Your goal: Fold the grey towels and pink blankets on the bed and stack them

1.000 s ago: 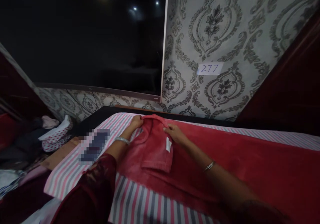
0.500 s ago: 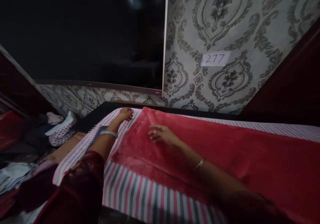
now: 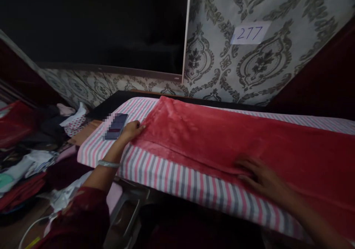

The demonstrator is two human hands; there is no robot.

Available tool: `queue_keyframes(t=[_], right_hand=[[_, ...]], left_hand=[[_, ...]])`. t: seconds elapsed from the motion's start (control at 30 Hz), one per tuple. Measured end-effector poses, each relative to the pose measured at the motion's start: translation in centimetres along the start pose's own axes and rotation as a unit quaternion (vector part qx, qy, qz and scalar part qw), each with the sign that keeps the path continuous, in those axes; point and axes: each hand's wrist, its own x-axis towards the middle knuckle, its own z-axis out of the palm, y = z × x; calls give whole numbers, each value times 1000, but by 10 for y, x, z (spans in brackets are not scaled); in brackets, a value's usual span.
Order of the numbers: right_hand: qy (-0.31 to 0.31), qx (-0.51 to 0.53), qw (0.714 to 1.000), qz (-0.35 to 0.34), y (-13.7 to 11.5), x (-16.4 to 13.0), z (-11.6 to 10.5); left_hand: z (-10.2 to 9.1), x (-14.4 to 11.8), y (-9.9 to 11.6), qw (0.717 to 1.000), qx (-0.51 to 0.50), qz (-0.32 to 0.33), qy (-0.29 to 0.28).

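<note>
A red plush cloth (image 3: 222, 138) lies spread flat along a board covered in pink, grey and white stripes (image 3: 172, 177). My left hand (image 3: 132, 129) rests at the cloth's left edge, fingers touching it near the corner. My right hand (image 3: 260, 178), blurred, lies flat with fingers apart on the cloth's near edge, further right. Neither hand grips anything that I can see.
A phone (image 3: 115, 126) lies on the striped cover just left of my left hand. A pile of clothes (image 3: 41, 138) sits at the left. A dark screen (image 3: 94, 23) and patterned wall with a paper label "277" (image 3: 249, 33) stand behind.
The folded corner of the red cloth was laid out flat. My right hand slid right and nearer along the cloth; my left hand moved down to its left edge. The view tilted down.
</note>
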Motion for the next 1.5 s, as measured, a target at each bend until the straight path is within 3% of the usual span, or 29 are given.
queue_keyframes(t=[0.13,0.27,0.33,0.5,0.63,0.87,1.03,1.2,1.5], right_hand=[[77,-69,994,-42,17,-18,-3],[186,-110,975,-53,12,-26,-7],[208,-118,970,-52,6,-33,-8],[164,-104,978,-79,6,-52,7],[168,-88,981,-49,10,-57,18],[212,-81,974,0,-12,-57,-12],[171,-71,982,-39,-10,-64,-4],[156,-79,985,-16,-5,-64,8],[88,-110,990,-1,4,-79,-9]], left_hand=[[-4,-1,8,999,-13,-13,28],[-15,-9,6,999,-14,-20,34],[-17,-15,2,999,-9,-22,30],[-10,-26,-1,999,10,-38,17],[-5,-26,1,999,15,-47,13],[-20,-25,3,998,-10,-57,-9],[-25,-31,2,998,-36,-48,-36],[-18,-28,7,998,-16,-57,-19],[-11,-21,3,993,-77,-81,-32]])
